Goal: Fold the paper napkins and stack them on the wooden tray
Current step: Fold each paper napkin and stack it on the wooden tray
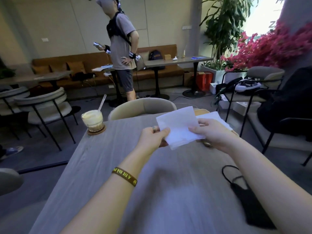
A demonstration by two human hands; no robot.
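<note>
A white paper napkin [179, 125], folded into a rectangle, is held in the air above the grey table [118, 166]. My left hand [153, 137] pinches its near left corner, and my right hand [212, 134] grips its right edge. Behind the napkin lies the wooden tray [200, 111] at the table's far right, mostly hidden. More white napkins [217, 119] rest on the tray.
A glass of iced drink [92, 121] with a straw stands on a coaster at the far left corner. A black face mask [248, 198] lies at the right edge. A chair [143, 107] faces the table. A person [123, 48] stands beyond.
</note>
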